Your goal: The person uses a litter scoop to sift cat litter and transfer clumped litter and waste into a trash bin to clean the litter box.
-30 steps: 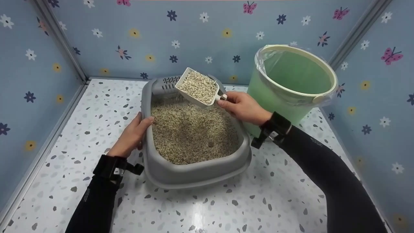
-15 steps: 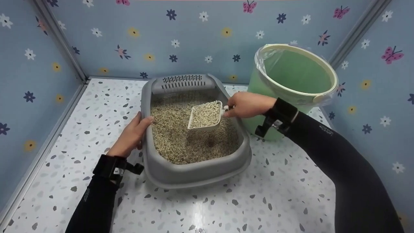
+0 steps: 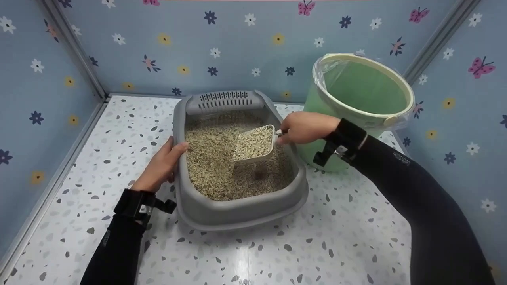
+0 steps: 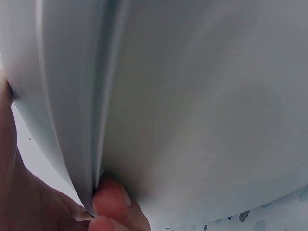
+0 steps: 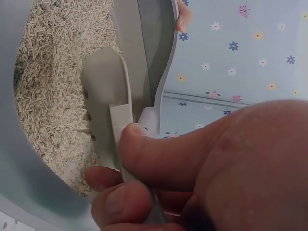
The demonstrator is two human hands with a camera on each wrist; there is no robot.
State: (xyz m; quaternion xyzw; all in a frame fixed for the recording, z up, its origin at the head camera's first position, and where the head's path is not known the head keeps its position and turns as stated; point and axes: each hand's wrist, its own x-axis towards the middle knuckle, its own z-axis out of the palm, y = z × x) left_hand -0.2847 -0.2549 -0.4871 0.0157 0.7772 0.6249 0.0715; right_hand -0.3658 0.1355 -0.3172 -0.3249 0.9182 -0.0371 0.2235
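Observation:
A grey litter box (image 3: 241,215) stands on the speckled surface, its floor covered in tan pellet litter (image 3: 214,166). My left hand (image 3: 158,166) grips its left rim, thumb on top; in the left wrist view, fingertips (image 4: 113,199) curl beneath the edge. Over the right half of the box, my right hand (image 3: 307,127) holds a white litter scoop (image 3: 257,159) by its short handle. Pellets fill the scoop, and its open end points left, low over the litter. In the right wrist view, thumb and fingers pinch the handle (image 5: 120,120).
Right behind the box stands a pale green bin (image 3: 324,152) lined with a clear plastic bag (image 3: 319,71). Blue flowered panels (image 3: 237,51) enclose the back and both sides. White speckled surface (image 3: 253,257) extends in front and to the left.
My right hand has brought the full scoop down and nearer, from above the back of the box, turning its open end leftward. The left hand stays on the rim.

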